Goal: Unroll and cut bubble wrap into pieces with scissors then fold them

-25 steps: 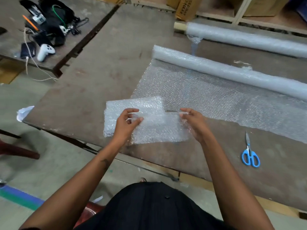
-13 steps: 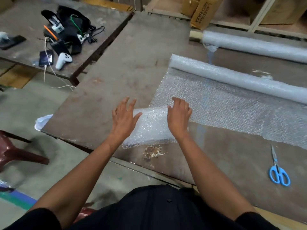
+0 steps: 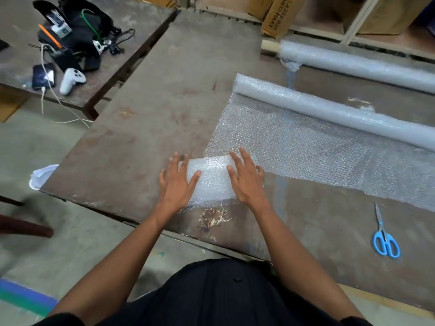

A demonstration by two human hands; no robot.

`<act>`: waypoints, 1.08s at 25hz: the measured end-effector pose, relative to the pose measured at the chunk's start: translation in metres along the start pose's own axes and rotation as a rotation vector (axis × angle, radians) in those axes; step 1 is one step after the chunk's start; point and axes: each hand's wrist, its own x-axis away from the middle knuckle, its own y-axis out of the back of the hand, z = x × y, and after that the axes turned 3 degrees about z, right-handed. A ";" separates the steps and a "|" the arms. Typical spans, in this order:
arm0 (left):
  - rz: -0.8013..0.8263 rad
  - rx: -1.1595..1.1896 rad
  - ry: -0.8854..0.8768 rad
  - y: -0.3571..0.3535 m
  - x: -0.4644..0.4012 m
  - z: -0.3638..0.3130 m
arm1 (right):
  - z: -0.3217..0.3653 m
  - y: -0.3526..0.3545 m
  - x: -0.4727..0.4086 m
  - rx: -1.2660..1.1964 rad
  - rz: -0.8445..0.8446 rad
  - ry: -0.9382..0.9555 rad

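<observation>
While we press the folded bubble wrap piece [image 3: 209, 180] flat under our left hand [image 3: 175, 184] and right hand [image 3: 247, 182], fingers straight and spread, worn brown desk [image 3: 146, 128], unrolled bubble wrap roll [image 3: 329, 111] beyond our fingers, blue scissors [image 3: 384, 238] to their right, grey concrete floor [image 3: 28, 142] to their left.

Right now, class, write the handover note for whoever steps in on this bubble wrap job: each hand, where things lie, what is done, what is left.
Left hand and right hand: both flat, fingers straight, pressing the folded piece onto the table near its front edge.
Partly unrolled roll lies behind, its sheet spread toward the person.
Scissors lie untouched to the right.
A second roll lies further back.
Done: one piece cut and folded.
Left: cut more pieces from the sheet and fold them.
</observation>
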 end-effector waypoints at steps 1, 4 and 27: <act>-0.039 0.072 0.105 0.004 0.003 -0.002 | 0.003 0.005 0.001 -0.038 -0.066 -0.063; -0.114 0.142 0.367 0.017 0.012 -0.001 | 0.010 0.018 -0.002 -0.179 -0.117 -0.394; 0.424 0.319 -0.121 -0.060 0.005 -0.202 | -0.176 0.113 0.120 -0.365 -0.284 -0.833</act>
